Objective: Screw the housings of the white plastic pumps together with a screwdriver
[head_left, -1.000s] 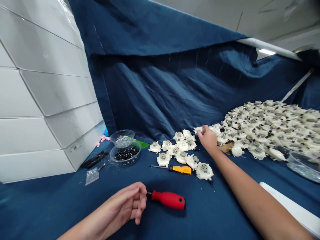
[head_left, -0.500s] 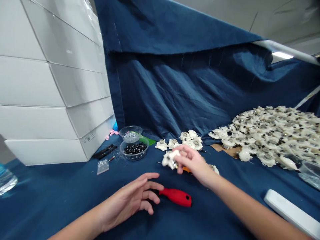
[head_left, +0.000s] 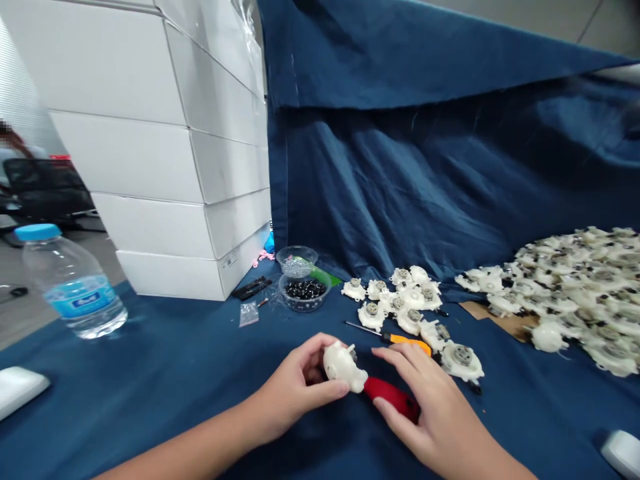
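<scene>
My left hand (head_left: 295,387) is shut on a white plastic moulded part (head_left: 343,367), which has small pegs on top. Just beneath that part lies a red screwdriver handle (head_left: 393,398). My right hand (head_left: 425,407) is spread open over the handle, with its thumb above and fingers below, and holds nothing I can see. Beyond it lies an orange-handled screwdriver (head_left: 410,343), partly hidden by the fingers. A small group of white round parts (head_left: 400,303) sits farther back, near my right hand.
A large heap of white parts (head_left: 580,293) lies at the right, on brown cardboard (head_left: 493,319). Clear bowls of black pieces (head_left: 305,293) and screws (head_left: 297,261) stand by stacked white boxes (head_left: 175,167). A water bottle (head_left: 70,287) stands at left; a seated person (head_left: 15,153) is beyond.
The white part has passed from my right hand to my left hand. Both hands now meet over the red handle, and the view has swung to the left.
</scene>
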A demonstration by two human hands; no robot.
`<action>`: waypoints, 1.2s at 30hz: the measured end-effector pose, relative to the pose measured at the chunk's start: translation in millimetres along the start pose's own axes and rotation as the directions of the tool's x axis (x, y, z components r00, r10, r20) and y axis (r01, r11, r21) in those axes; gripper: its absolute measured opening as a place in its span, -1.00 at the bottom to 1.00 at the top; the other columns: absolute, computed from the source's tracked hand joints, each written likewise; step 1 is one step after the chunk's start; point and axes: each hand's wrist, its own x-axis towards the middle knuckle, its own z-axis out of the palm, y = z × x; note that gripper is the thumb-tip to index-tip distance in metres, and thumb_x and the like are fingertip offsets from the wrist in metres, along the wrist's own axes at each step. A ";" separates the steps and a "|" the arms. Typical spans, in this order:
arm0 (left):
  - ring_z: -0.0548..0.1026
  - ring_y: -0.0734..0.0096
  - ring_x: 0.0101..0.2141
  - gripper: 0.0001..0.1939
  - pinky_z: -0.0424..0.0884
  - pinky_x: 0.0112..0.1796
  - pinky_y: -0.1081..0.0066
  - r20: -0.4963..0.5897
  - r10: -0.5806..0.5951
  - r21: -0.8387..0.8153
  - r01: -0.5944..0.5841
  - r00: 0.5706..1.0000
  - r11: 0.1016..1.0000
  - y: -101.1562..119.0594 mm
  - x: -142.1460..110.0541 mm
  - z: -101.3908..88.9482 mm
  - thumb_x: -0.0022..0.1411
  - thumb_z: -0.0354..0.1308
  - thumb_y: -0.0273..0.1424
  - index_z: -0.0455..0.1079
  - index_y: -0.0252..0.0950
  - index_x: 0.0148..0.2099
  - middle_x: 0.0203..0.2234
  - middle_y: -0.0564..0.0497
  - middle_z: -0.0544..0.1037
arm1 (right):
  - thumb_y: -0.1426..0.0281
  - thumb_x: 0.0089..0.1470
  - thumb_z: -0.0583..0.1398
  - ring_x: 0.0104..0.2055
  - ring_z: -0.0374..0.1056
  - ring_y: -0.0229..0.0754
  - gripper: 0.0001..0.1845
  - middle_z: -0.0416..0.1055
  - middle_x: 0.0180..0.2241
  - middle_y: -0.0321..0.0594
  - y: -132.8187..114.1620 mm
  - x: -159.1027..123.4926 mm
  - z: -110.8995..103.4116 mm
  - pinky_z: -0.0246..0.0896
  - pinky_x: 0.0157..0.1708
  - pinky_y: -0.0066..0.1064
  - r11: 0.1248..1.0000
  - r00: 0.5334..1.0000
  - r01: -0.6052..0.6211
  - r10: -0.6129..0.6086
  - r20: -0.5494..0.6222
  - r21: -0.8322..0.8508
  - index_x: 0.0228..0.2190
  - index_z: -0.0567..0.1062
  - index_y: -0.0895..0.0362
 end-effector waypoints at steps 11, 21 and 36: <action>0.42 0.21 -0.01 -0.62 0.37 0.04 0.23 -0.137 0.331 0.705 -0.143 0.934 0.695 9.3 -4.3 -5.4 0.19 0.27 -0.53 0.47 -0.10 0.04 -0.04 -0.02 0.38 | 0.25 0.26 0.22 -0.28 0.49 -0.07 -0.83 0.56 -0.26 -0.25 16.7 0.1 5.3 0.35 -0.22 -0.26 0.949 0.954 -0.253 0.212 0.210 0.190 -0.14 0.53 0.01; 0.49 0.20 -0.11 -0.69 0.38 -0.01 0.15 0.120 0.313 0.798 -0.279 0.942 0.534 23.9 -8.9 -15.1 0.30 0.26 -0.28 0.40 -0.13 0.07 -0.10 -0.02 0.52 | -0.03 0.21 0.23 -0.63 0.21 -0.27 -0.59 0.40 -0.53 -0.36 48.3 -3.5 29.8 0.09 -0.60 -0.43 0.626 0.860 -0.432 0.503 0.087 0.650 -0.28 0.47 0.07; 0.10 -0.08 0.42 -0.85 -0.06 0.36 -0.27 -0.070 0.479 0.995 0.026 0.875 0.098 -3.0 10.2 -54.9 0.26 0.17 -0.46 0.40 -0.20 -0.10 0.32 -0.15 0.35 | -0.04 0.19 0.26 -0.54 0.24 -0.26 -0.58 0.42 -0.45 -0.32 40.5 -3.9 33.6 0.21 -0.54 -0.44 0.616 0.866 -0.383 0.499 0.036 0.689 -0.19 0.47 0.05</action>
